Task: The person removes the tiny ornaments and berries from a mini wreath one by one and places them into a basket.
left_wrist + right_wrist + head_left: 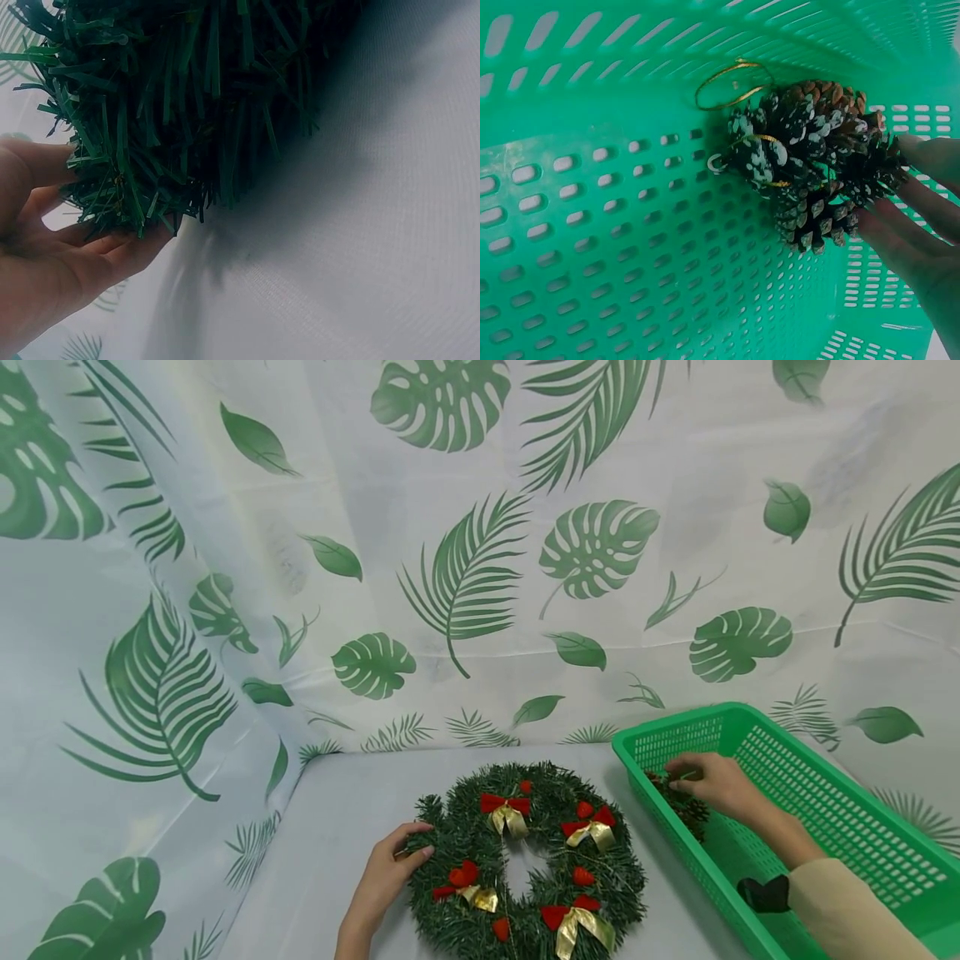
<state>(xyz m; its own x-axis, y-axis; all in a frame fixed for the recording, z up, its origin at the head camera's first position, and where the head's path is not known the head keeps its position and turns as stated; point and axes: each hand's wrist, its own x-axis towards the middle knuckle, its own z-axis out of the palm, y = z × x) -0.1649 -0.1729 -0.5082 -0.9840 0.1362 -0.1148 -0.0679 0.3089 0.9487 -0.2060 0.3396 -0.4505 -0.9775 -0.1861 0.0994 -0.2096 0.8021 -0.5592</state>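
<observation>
The left hand (386, 870) pinched the wreath (546, 814) while the right hand (712, 783), its grip unclear, touched pine cones (814, 135), probably light, stiff and brittle, best lifted by their gold loops (742, 98).

The left hand (392, 860) is curved in a grip, its wrist (357, 925) bared. Well apart, the right hand (712, 782) is turned palm down, its fingers (900, 236) bent in a pinch; the right arm (783, 835) is stretched forward, partly covered by a sleeve (847, 906).
</observation>
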